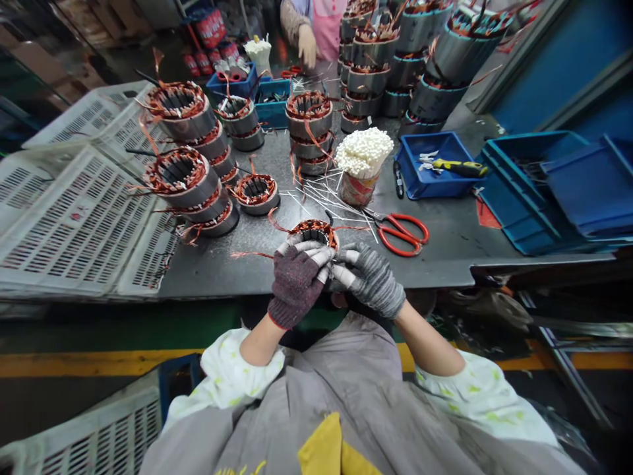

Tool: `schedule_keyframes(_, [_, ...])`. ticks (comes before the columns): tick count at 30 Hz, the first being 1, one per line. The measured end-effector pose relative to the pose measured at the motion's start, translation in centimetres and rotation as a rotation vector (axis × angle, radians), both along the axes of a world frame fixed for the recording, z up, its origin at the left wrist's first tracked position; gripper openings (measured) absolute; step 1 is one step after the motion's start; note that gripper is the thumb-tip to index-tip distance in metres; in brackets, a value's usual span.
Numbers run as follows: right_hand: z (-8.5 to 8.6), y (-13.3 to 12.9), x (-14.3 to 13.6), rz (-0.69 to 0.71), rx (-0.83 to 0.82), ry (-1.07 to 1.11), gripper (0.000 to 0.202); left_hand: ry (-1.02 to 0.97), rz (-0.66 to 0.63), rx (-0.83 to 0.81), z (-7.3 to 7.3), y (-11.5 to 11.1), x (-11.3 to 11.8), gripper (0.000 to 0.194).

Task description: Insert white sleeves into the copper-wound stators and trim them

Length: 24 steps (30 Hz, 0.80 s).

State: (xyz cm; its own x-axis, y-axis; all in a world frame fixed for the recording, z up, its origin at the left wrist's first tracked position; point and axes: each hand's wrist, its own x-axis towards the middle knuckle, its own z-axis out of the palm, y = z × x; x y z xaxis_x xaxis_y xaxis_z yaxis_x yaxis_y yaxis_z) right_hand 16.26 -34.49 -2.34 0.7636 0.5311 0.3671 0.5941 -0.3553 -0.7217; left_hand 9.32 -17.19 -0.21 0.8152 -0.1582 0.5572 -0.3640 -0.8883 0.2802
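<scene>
A small motor stator (314,228) with copper windings stands at the bench's near edge, its loose wire ends spreading to both sides. My left hand (298,276), in a dark maroon knit glove with white-wrapped fingertips, curls over its near left rim. From the right, my right hand (372,278) in a grey knit glove closes its fingers at the stator's near right side. The fingertips of both hands meet there, and whatever lies between them is hidden. Red-handled scissors (403,234) lie right of the stator. Behind it are scattered thin white sticks (324,198).
Stacked stators (180,175) stand left, with more stacks (368,72) at the back right. A cup of white sticks (359,188), a marker (398,179) and a blue tray (428,188) with a screwdriver sit beyond the scissors. A co-worker's hand (307,46) shows across the bench.
</scene>
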Motion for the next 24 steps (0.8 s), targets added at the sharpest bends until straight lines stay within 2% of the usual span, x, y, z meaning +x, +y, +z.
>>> schedule_keyframes(3, [0.9,0.2,0.0,-0.038,-0.107,-0.164,0.03,0.024,0.043,-0.022,-0.2,-0.2,0.1,0.024])
schedule_keyframes(5, [1.5,0.0,-0.2,-0.088,-0.054,-0.212,0.028,0.036,0.102,-0.057,-0.4,-0.4,0.2,0.022])
schedule_keyframes(9, [2.7,-2.0,-0.3,-0.288,0.422,-0.095,0.028,0.04,0.144,-0.1,-0.3,-0.6,0.4,0.016])
schedule_keyframes(11, [3.0,-2.9,0.2,-0.221,0.458,0.026,0.029,0.05,0.12,-0.083,-0.2,-0.6,0.3,0.016])
schedule_keyframes(15, [2.5,-2.4,1.3,0.184,0.131,0.211,0.024,0.06,0.073,-0.022,-0.2,-0.2,-0.2,0.024])
schedule_keyframes(17, [1.8,-1.4,1.3,0.252,0.15,0.336,0.028,0.049,0.101,-0.01,-0.6,0.1,-0.5,0.024])
schedule_keyframes(19, [0.9,-0.4,1.0,0.253,0.253,0.54,0.031,0.047,0.142,0.012,-1.0,0.5,-0.8,0.02])
schedule_keyframes(21, [0.2,0.0,0.1,0.175,0.359,0.72,0.035,0.056,0.159,0.045,-1.3,1.0,-0.9,0.018])
schedule_keyframes(24, [0.0,-0.5,-1.6,0.038,0.4,0.797,0.036,0.072,0.134,0.047,-1.4,1.4,-0.7,0.018])
